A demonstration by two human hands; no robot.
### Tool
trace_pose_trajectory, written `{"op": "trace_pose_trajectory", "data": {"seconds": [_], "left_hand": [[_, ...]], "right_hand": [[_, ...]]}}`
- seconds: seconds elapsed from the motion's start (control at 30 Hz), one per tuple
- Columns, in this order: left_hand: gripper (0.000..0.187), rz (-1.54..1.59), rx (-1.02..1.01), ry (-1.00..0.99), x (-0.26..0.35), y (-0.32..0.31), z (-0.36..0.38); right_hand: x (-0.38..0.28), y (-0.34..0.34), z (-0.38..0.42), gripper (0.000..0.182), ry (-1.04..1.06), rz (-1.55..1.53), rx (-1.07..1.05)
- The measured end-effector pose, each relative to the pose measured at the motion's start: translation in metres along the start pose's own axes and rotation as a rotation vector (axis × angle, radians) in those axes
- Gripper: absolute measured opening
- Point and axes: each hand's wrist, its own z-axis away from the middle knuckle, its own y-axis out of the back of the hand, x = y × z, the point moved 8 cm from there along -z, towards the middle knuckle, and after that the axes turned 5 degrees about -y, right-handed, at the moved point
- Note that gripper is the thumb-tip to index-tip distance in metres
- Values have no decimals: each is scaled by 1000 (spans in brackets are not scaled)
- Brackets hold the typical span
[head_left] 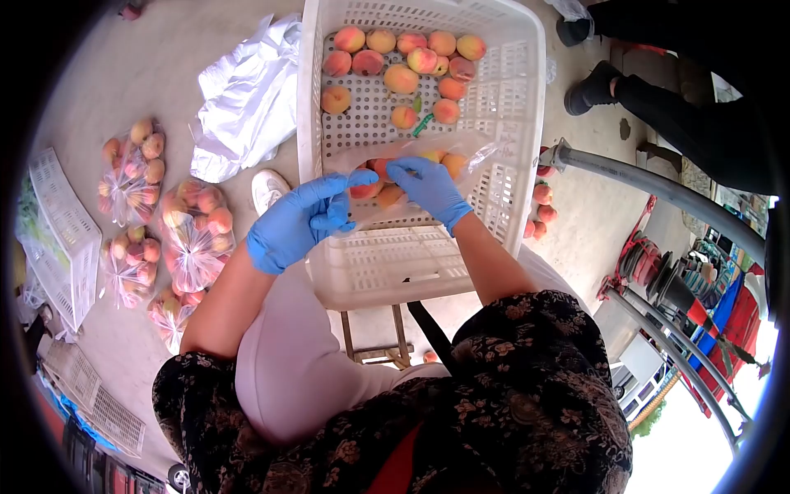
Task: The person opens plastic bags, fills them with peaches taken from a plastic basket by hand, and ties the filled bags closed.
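Observation:
A clear plastic bag point(473, 156) with several peaches in it lies in the near half of a white plastic crate point(527, 99). Both my hands wear blue gloves. My left hand point(298, 221) is at the bag's left end, its fingers curled against the plastic. On top of the bag, my right hand point(432, 193) pinches the film with thumb and fingers. Loose peaches point(401, 79) sit in the far half of the crate. A green strip point(423, 125) and a small leaf point(417, 104) lie among them.
Tied bags of peaches point(197, 235) stand on the floor at left, near a pile of white plastic bags point(251, 99). Another white crate point(62, 230) is farther left. A metal pole point(658, 185) and a person's dark shoe point(591, 90) are at right.

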Motion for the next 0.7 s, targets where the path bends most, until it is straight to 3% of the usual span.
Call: {"op": "trace_pose_trajectory", "data": {"seconds": [0.03, 0.1, 0.17, 0.23, 0.3, 0.4, 0.5, 0.6, 0.7], "left_hand": [[41, 26, 0, 9, 1, 3, 0], [38, 24, -17, 12, 1, 5, -1], [38, -38, -51, 5, -1, 5, -1], [40, -21, -18, -8, 2, 7, -2], [42, 19, -7, -15, 4, 6, -1], [49, 90, 11, -24, 10, 7, 0], [50, 78, 12, -48, 16, 14, -1], [52, 127, -5, -87, 21, 16, -5], [57, 114, 4, -86, 19, 14, -7]], "right_hand": [[-8, 11, 1, 28, -126, -232, -67], [-47, 57, -4, 21, 87, -278, 72], [-52, 97, -28, 22, 163, -395, 193], [-20, 120, -74, 23, 53, -108, 354], [11, 110, -113, 40, 4, 450, 356], [82, 78, -155, 67, -217, 883, 116], [78, 60, -153, 87, -266, 965, 125], [102, 50, -166, 97, -255, 784, 80], [76, 29, -156, 94, -334, 980, 187]]}}
